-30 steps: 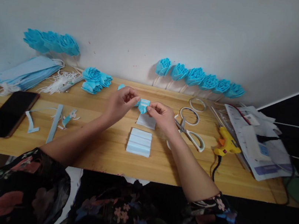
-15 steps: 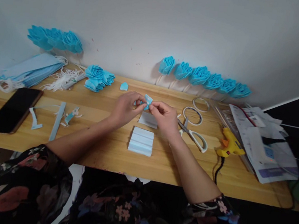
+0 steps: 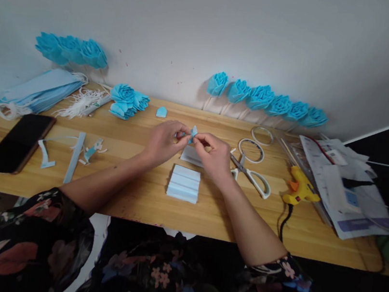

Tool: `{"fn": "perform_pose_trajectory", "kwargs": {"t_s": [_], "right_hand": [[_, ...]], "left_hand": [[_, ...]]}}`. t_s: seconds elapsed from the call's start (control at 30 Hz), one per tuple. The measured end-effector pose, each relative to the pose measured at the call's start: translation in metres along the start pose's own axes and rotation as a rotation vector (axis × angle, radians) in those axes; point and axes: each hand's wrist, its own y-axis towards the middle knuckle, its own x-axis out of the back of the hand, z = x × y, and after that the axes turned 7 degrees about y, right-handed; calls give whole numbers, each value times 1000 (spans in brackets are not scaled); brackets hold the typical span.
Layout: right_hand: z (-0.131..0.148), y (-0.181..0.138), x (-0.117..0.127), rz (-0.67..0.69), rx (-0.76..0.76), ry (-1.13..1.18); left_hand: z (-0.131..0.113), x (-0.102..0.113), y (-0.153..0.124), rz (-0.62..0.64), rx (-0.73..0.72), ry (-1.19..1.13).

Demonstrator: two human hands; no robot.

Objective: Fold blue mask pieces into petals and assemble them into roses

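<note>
Both of my hands pinch a small blue fabric piece (image 3: 193,132) over the middle of the table. My left hand (image 3: 166,142) grips it from the left between thumb and fingertips, and my right hand (image 3: 214,153) from the right; the fingertips hide much of it. Just below them lies a pale fabric sheet (image 3: 191,156), partly covered by my right hand. Nearer to me is a pleated light-blue stack (image 3: 184,184). A rounded blue cutout (image 3: 162,112) rests behind my left hand. Scissors (image 3: 249,172) lie to the right of my right hand.
Blue fabric flowers (image 3: 261,97) on stems lean against the wall, with more flowers (image 3: 124,99) lying at left. Face masks (image 3: 42,91), a phone (image 3: 17,144) and scraps (image 3: 75,157) are on the left. Tape rolls (image 3: 251,150), a yellow glue gun (image 3: 300,187) and papers (image 3: 363,215) sit right.
The blue piece between my fingertips has turned and its top now looks narrower and pointed. My hands stay in nearly the same place.
</note>
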Motion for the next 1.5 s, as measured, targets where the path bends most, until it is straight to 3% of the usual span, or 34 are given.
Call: {"fn": "perform_pose_trajectory", "kwargs": {"t_s": [0.53, 0.73, 0.83, 0.97, 1.07, 1.17, 1.27, 1.33, 1.4, 1.5], "right_hand": [[2, 0, 0, 6, -17, 27], [-1, 2, 1, -1, -125, 110], [-10, 7, 4, -38, -246, 250], [-17, 12, 8, -43, -367, 460], [-17, 12, 7, -40, -392, 516], [-14, 12, 4, -36, -408, 536], [-11, 11, 2, -26, -428, 557], [-10, 11, 1, -8, -430, 569], [-9, 10, 0, 12, -420, 560], [-8, 9, 1, 36, -393, 519]], "left_hand": [[2, -2, -1, -21, -32, -15], [4, -1, 4, -25, 27, -55], [1, 19, 11, -54, 112, -43], [5, 76, 6, -38, 163, 136], [28, 120, -22, 94, 198, 299], [69, 147, -64, 194, 255, 407], [107, 157, -100, 232, 307, 416], [117, 158, -112, 106, 270, 473], [109, 157, -110, 10, 191, 552], [73, 147, -89, -1, 77, 515]]}}
